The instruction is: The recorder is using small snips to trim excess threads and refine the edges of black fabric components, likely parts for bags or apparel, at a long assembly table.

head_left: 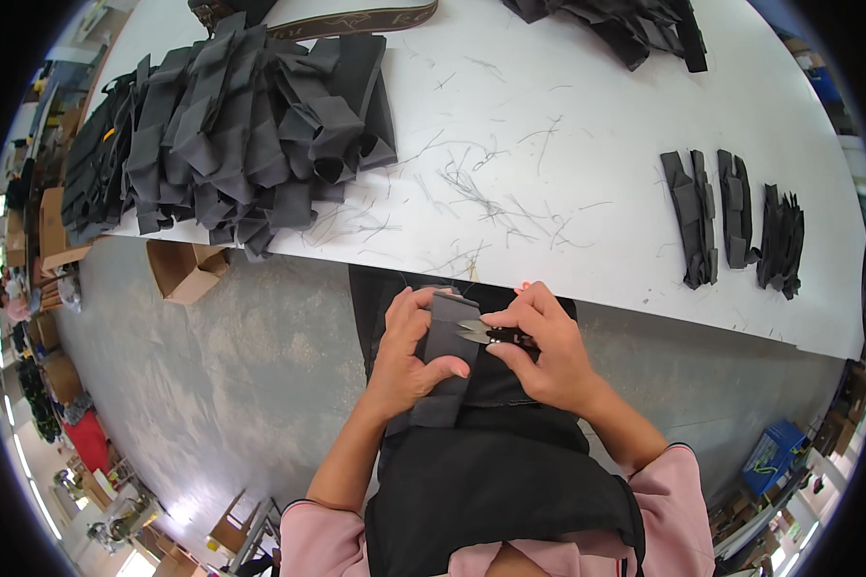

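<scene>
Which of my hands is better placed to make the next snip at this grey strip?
Probably your right hand: it holds the snips, blades pointing toward the grey strip, while your left hand holds that strip.

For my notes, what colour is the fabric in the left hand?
Dark grey fabric, best seen in the head view.

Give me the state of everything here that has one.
Left hand, holding dark grey fabric strip
Right hand, holding small black-handled metal snips
Snips, blades parted
Large dark grey fabric pile, heaped
Thin dark threads, loose, scattered on white table
Dark fabric bundles, side by side
Brown cardboard box, open
</scene>
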Available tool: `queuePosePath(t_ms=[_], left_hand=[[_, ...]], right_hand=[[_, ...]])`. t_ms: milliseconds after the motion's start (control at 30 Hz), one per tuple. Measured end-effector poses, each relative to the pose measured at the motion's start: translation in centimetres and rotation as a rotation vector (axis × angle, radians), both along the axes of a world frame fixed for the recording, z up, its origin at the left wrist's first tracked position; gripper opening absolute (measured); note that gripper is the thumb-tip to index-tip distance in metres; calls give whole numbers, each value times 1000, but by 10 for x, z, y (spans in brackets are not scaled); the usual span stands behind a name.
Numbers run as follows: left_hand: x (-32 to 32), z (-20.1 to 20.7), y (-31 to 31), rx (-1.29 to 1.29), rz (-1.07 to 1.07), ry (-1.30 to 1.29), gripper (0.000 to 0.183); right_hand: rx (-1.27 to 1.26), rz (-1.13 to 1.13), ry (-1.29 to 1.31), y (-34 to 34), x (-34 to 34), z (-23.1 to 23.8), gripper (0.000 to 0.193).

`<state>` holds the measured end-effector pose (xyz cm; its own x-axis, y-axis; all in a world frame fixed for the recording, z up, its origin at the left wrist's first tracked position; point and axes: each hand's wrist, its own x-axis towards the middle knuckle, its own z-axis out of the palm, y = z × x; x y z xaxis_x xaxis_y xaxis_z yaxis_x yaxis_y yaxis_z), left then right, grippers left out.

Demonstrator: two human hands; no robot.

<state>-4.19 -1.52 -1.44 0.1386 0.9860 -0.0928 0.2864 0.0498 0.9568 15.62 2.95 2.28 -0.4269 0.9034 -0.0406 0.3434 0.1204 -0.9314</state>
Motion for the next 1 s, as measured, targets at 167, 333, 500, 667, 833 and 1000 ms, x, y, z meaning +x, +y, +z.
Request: queuePosePath(t_ms=[167,333,500,667,833,1000], left_hand=[[-1,2,1,7,-20,-33,64],[-2,1,0,16,-46,-55,70],[-2,8,3,2,-154,-18,77],[-2,4,4,-25,-103,-47,63],[4,-9,11,-182,271,-299,34],[11,-10,20,-43,322,-135,23]], right_hand=[[113,23,-19,1,-6,-9,31],[129,-8,-25,-6,-7,-11,29],[71,-107,-6,-12,-8,-11,26],[-5,-59,48,-5,-7,-8,24],[-73,-204,227,-4,-7,-22,27],[-411,-142,301,-15,-17,-20,37]])
